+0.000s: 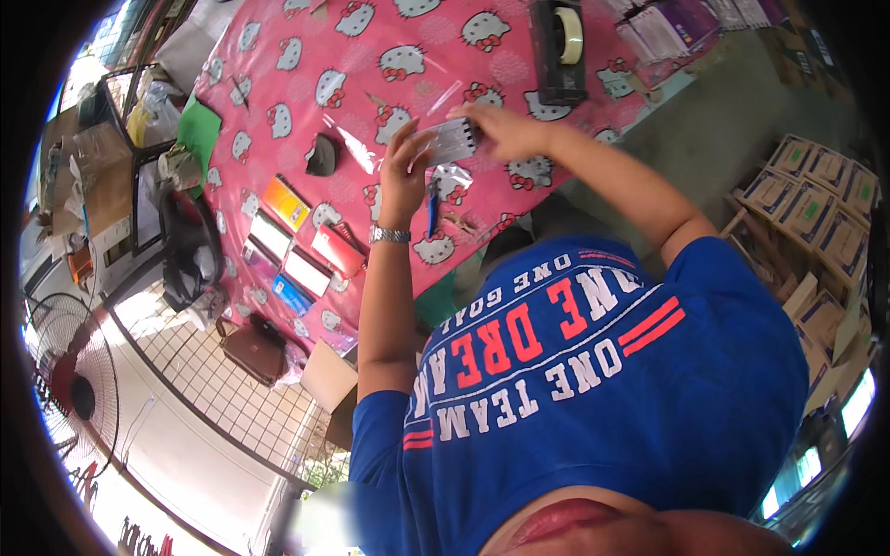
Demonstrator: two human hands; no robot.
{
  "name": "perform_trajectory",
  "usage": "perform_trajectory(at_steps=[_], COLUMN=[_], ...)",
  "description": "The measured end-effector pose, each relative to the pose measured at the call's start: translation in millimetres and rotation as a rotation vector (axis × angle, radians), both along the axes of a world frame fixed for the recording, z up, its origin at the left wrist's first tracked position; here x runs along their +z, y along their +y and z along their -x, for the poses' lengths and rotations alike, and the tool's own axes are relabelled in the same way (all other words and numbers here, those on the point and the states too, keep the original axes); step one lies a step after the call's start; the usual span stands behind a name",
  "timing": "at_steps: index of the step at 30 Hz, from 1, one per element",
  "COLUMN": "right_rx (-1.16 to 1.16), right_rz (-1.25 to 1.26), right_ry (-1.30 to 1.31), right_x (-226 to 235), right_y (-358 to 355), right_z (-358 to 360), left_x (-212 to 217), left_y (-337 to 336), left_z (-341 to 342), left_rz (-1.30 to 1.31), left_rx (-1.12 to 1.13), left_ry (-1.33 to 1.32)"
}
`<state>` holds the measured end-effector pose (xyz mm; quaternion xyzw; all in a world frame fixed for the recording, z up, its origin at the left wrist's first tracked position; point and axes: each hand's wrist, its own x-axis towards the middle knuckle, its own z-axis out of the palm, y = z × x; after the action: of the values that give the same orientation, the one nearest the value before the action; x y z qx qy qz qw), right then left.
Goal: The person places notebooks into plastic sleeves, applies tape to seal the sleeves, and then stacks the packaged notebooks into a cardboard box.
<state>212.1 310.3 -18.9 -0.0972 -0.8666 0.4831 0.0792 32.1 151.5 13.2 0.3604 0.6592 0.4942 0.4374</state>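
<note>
Above the table's near part, my left hand (pixel 405 165), with a metal-band watch at its wrist, grips the left end of a flat clear-and-grey pack (pixel 451 142). Black ends stand in a row along the pack's right edge; I cannot make out what kind of items these are. My right hand (pixel 505 132) has its fingertips bent onto the pack's upper right corner. Just below lies a blue pen-like tool (pixel 433 211) on the pink cloth. Clear plastic strips (pixel 350 144) and a dark grey curved piece (pixel 322 155) lie left of my left hand.
The table wears a pink cartoon-cat cloth (pixel 278 83). A black tape dispenser (pixel 560 56) stands at the far side, near packs with purple labels (pixel 672 28). Small notebooks or boxes (pixel 306 273) lie left. Stacked cartons (pixel 816 195) stand right, a fan (pixel 79 389) left.
</note>
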Motion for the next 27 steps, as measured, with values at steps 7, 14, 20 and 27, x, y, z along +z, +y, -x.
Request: perform_trajectory(at_steps=[7, 14, 20, 27], right_rx=[-0.41, -1.727, -1.607, -1.151], right_rz=[0.095, 0.409, 0.414, -0.905], right_ry=[0.32, 0.85, 0.171, 0.17], right_x=[70.5, 150.1, 113.1, 101.3], right_y=[-1.2, 111.1, 186.5, 116.8], right_z=[-25.5, -134.6, -189.0, -51.6], left_x=[64.1, 53.2, 30.7, 17.5], left_y=[23.4, -5.9, -58.9, -170.9], left_z=[-37.0, -37.0, -6.1, 125.3], left_rz=[-0.224, -0.118, 0.006, -0.031], left_rx=[-0.202, -0.054, 0.105, 0.817], left_ry=[1.002, 0.75, 0.645, 0.291])
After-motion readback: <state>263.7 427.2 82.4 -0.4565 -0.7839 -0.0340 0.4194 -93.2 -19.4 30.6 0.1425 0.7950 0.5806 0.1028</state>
